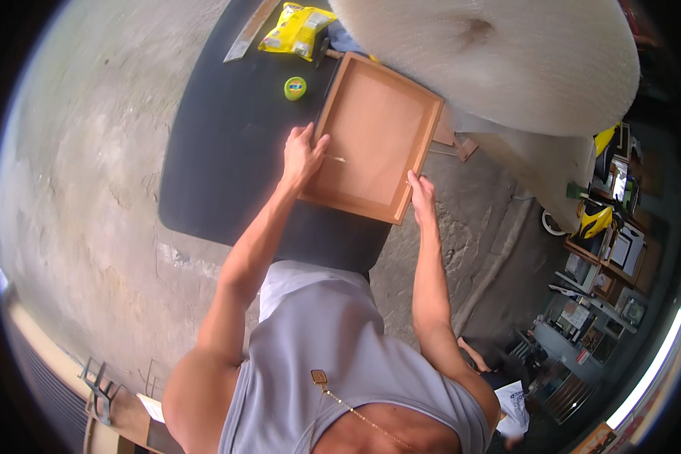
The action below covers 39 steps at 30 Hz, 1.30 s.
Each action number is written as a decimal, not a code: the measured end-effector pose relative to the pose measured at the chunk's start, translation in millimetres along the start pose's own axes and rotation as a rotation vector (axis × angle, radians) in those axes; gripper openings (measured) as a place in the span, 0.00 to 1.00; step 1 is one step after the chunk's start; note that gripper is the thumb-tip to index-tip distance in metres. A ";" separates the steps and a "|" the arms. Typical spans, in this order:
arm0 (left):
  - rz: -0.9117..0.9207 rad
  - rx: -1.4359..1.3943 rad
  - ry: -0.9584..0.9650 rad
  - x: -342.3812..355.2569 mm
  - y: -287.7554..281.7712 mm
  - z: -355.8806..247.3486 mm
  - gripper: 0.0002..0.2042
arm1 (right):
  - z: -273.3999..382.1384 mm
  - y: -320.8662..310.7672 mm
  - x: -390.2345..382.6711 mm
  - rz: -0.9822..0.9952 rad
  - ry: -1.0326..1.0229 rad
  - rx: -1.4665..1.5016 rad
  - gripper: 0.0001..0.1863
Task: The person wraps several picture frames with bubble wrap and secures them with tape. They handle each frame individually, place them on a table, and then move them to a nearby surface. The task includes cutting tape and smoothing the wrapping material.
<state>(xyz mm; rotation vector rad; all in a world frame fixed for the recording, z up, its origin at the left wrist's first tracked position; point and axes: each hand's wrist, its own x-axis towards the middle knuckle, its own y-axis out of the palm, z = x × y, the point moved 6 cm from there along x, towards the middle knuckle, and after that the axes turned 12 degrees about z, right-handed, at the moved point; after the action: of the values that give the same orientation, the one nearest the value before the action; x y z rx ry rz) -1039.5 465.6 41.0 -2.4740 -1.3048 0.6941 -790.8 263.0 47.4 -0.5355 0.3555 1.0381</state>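
Note:
A shallow wooden tray [378, 125] with raised sides lies at an angle over the right part of the black table, its inside facing up. Along its left side, my left hand [303, 159] is closed at the rim with the thumb bent over it. A thin pale stick [335, 159] juts from beside that hand over the tray's inside; how it is held is hard to make out. My right hand [423, 198] grips the tray's right side near the lower corner, fingers mostly hidden beneath. Left of the tray stands a small round green container [295, 88].
On the black table [227, 151] are a yellow packet [296, 30] and a flat strip [251, 30] at the far end. A huge roll of bubble wrap [499, 53] looms at the upper right. Cluttered shelves [601, 280] and another person [507, 401] are to the right.

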 end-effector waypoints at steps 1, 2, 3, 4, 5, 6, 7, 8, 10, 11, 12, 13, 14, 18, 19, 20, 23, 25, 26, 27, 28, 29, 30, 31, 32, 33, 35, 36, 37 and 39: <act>0.002 -0.005 -0.004 1.4 -2.9 -2.9 0.26 | 1.7 0.4 2.2 0.017 -0.007 -0.004 0.15; 0.003 -0.009 -0.004 3.3 -6.4 -6.1 0.26 | -0.7 0.3 3.7 0.020 0.005 0.041 0.16; 0.028 -0.030 -0.023 4.1 -9.2 -8.3 0.27 | -3.3 0.2 4.7 0.023 0.019 0.087 0.17; 0.016 -0.067 -0.020 6.1 -13.0 -4.3 0.26 | -2.4 0.4 5.3 0.024 0.030 0.132 0.18; 0.006 -0.103 -0.016 8.8 -15.9 0.7 0.25 | -0.3 1.3 5.0 0.051 0.034 0.139 0.18; -0.003 -0.139 -0.011 11.5 -18.4 6.0 0.24 | 0.4 4.0 2.8 0.044 0.030 0.155 0.18; -0.158 -0.118 0.029 11.4 -30.8 4.6 0.23 | 9.1 5.3 -1.9 0.028 0.022 0.168 0.19; -0.239 -0.168 -0.014 16.1 -41.9 10.0 0.26 | 13.3 6.4 -4.9 0.010 0.015 0.182 0.19; -0.343 -0.192 -0.045 30.7 -61.3 3.3 0.27 | 12.5 8.1 -4.9 0.019 0.001 0.212 0.21; -0.332 -0.079 0.005 43.2 -65.4 -1.0 0.27 | 14.1 8.4 -4.1 0.029 -0.008 0.220 0.21; -0.319 0.035 0.054 59.6 -69.6 -3.0 0.26 | 14.8 8.5 -4.1 0.032 0.000 0.230 0.21; -0.305 0.148 0.103 76.3 -72.3 -5.0 0.26 | 15.0 9.4 -3.4 0.033 0.008 0.240 0.21; -0.294 0.168 0.132 89.4 -73.6 -6.1 0.26 | 13.1 10.1 -4.9 0.032 0.019 0.251 0.20; -0.250 0.268 0.240 134.6 -71.1 -21.0 0.25 | 7.7 8.8 -2.6 0.025 0.009 0.231 0.19; -0.238 0.302 0.269 142.6 -68.8 -25.5 0.24 | 7.7 8.0 -3.6 0.027 0.023 0.207 0.19; -0.251 0.307 0.262 148.2 -69.0 -25.9 0.24 | 7.0 7.5 -4.8 0.030 0.035 0.182 0.19; -0.288 0.314 0.230 157.4 -72.5 -29.1 0.25 | 4.1 8.2 -5.0 0.048 0.025 0.165 0.17; -0.259 0.296 0.236 160.7 -75.7 -29.2 0.26 | 5.4 7.8 -4.1 0.051 0.030 0.140 0.16; -0.241 0.287 0.241 162.9 -76.9 -29.8 0.26 | 5.8 7.5 -4.0 0.048 0.034 0.129 0.16; -0.199 0.281 0.225 164.8 -76.7 -29.5 0.27 | 4.6 6.7 -3.9 0.039 0.034 0.121 0.15; -0.212 0.284 0.238 164.6 -78.8 -30.3 0.27 | 3.5 6.2 -3.5 0.034 0.030 0.112 0.15; -0.226 0.286 0.251 164.6 -79.6 -30.0 0.27 | 2.4 6.0 -3.1 0.029 0.027 0.102 0.15; -0.240 0.288 0.265 164.4 -80.2 -30.0 0.27 | 1.9 6.1 -2.8 0.019 0.010 0.110 0.15; -0.252 0.293 0.264 163.8 -80.1 -28.3 0.27 | 4.4 8.0 -3.6 0.010 -0.007 0.116 0.15; -0.272 0.300 0.260 165.3 -80.4 -26.7 0.28 | 7.2 10.1 -4.7 0.001 -0.024 0.122 0.14; -0.292 0.307 0.256 167.8 -80.9 -25.5 0.28 | 9.9 11.6 -5.7 0.006 -0.024 0.167 0.14; -0.287 0.320 0.249 169.6 -79.0 -27.3 0.29 | 5.9 10.8 -5.8 -0.002 -0.046 0.122 0.14; -0.248 0.296 0.245 172.9 -80.2 -28.9 0.31 | 3.1 9.1 -3.0 -0.003 -0.057 0.099 0.14; -0.219 0.251 0.238 174.1 -78.7 -28.3 0.32 | -4.9 5.2 0.2 -0.019 -0.058 0.059 0.15; -0.183 0.103 0.271 172.7 -83.4 -13.3 0.35 | 0.9 7.5 3.7 0.031 -0.032 0.030 0.16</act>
<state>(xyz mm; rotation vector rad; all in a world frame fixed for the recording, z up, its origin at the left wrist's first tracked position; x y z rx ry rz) -1007.8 655.1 38.5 -2.2378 -1.3319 0.3586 -795.6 269.1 44.3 -0.4868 0.3512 1.0683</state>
